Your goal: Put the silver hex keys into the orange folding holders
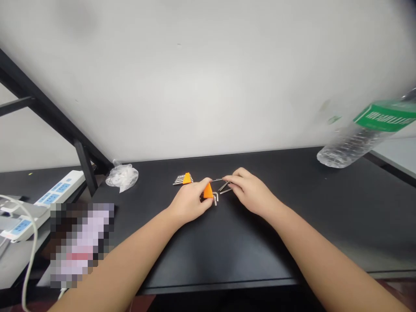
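My left hand [191, 201] is closed round an orange hex key holder [208, 190], with the short bent ends of some hex keys [216, 198] sticking out at its right. Between the finger and thumb of my right hand [248, 188] is a thin hex key [217, 180], its other end close to the holder. Loose hex keys [225, 189] lie on the black table just under my right fingertips. A second orange holder [186, 178], filled with several hex keys, lies just behind my left hand. My fingers partly hide the held holder.
A clear plastic bottle [351, 143] with a green label stands at the right. Crumpled clear plastic [122, 177] lies at the back left. Further left are a white power strip [48, 203], a cable [30, 260] and a black metal frame [55, 112]. A white wall [208, 86] rises behind the table.
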`<state>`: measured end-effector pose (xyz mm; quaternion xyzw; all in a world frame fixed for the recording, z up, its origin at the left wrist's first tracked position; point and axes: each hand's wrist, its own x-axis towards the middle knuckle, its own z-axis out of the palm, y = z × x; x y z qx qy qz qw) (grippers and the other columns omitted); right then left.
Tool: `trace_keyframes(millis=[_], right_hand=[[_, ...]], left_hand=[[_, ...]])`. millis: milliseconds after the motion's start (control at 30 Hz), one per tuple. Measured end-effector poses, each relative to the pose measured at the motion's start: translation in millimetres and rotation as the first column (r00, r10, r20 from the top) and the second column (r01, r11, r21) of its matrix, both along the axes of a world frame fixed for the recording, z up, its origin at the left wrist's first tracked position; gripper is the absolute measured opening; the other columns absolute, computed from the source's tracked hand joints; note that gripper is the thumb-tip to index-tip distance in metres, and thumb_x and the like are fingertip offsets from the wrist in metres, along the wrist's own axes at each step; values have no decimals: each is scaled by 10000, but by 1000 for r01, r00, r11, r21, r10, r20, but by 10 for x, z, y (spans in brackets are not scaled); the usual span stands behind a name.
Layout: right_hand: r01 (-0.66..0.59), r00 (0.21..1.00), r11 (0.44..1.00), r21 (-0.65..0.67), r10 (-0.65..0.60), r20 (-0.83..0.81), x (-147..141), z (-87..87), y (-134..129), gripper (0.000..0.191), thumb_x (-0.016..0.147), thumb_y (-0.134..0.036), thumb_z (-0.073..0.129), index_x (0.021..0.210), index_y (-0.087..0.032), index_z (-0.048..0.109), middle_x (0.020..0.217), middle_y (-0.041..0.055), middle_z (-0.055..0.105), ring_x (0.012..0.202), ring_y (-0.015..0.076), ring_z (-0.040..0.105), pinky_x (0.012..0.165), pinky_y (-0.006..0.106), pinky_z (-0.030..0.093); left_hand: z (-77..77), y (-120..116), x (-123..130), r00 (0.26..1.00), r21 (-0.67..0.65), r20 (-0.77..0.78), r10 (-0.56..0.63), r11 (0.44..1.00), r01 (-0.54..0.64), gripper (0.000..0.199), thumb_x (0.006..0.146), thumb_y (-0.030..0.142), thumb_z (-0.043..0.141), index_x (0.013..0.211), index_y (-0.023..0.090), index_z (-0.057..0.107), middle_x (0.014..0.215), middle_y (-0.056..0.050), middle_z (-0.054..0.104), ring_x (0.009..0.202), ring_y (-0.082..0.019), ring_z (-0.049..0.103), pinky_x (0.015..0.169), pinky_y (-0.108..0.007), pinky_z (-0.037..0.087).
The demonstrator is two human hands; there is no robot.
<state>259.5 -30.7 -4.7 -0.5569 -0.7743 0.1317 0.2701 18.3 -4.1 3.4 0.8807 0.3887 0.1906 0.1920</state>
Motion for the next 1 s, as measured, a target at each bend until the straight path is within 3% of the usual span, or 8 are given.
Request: trace_keyframes(millis=[67, 200, 367, 467, 567, 667, 767, 1000], right_hand=[[-16, 991, 999, 32, 12, 134, 91, -41, 31, 266, 992, -219, 505, 1105, -260, 742, 1117, 81, 603, 904, 196, 585, 767, 310, 454], [-70, 946, 997, 31, 57, 320, 86, -74, 15, 227, 980, -187, 524, 919, -223, 739, 1016, 82, 604, 864, 200, 558, 767, 325, 441], [-88, 906, 996, -5, 82, 415, -14, -30, -64, 186, 935, -127, 512, 851, -200, 662, 911, 80, 617, 829, 208, 570, 727, 324, 414], [-25, 899, 998, -53, 45, 435, -33, -1, -105, 114, 842, -106, 563, 782, -197, 596, 841, 79, 619, 748, 201, 563, 644, 316, 370], [12, 952, 983, -183, 44, 301, -26, 41, -126, 106, 798, -119, 571, 747, -209, 546, 767, 39, 614, 623, 154, 514, 569, 293, 324], [-117, 993, 944, -308, 118, -16, -21, 100, -125, 58, 806, -162, 565, 805, -220, 561, 726, -13, 599, 608, 130, 496, 576, 262, 362], [-196, 958, 922, -333, 109, -264, -33, 152, -118, 71, 836, -228, 574, 885, -216, 625, 746, -20, 590, 633, 127, 492, 600, 255, 399], [-229, 926, 930, -289, 117, -359, -51, 192, -99, 205, 879, -279, 582, 942, -212, 765, 879, 34, 679, 745, 160, 568, 680, 286, 446]], left_hand=[[10, -2, 0, 1000, -9, -2, 12, 1000, -12, 339, 902, 290, 600, 1239, 252, 577, 764, 23, 634, 689, -169, 592, 662, -280, 450], [-8, -25, 13, 1000, -2, -15, -26, 1000, 26, 345, 898, 302, 614, 1238, 242, 597, 801, 7, 652, 733, -176, 611, 684, -279, 458], [-34, -35, 5, 999, 16, -32, -39, 999, 40, 438, 905, 309, 630, 1330, 227, 565, 855, -6, 676, 793, -188, 640, 727, -287, 475], [-50, -23, 2, 998, 29, -39, -48, 998, 49, 454, 911, 290, 626, 1353, 222, 549, 900, -21, 687, 834, -200, 642, 768, -304, 480], [-75, -6, 5, 999, 38, -34, -25, 999, 26, 461, 913, 298, 637, 1360, 226, 549, 936, -35, 688, 871, -214, 637, 802, -327, 481], [-94, 9, 5, 1000, 26, -3, 22, 999, -22, 452, 916, 311, 642, 1354, 244, 555, 935, -32, 680, 882, -216, 635, 809, -338, 481], [-96, 15, 2, 998, 10, 46, 35, 999, -35, 442, 914, 293, 637, 1348, 254, 559, 968, -26, 690, 893, -206, 644, 833, -347, 483], [-69, 0, 14, 999, 19, 53, 3, 1000, -4, 440, 922, 289, 621, 1356, 251, 556, 994, -28, 706, 901, -203, 648, 845, -343, 484]])
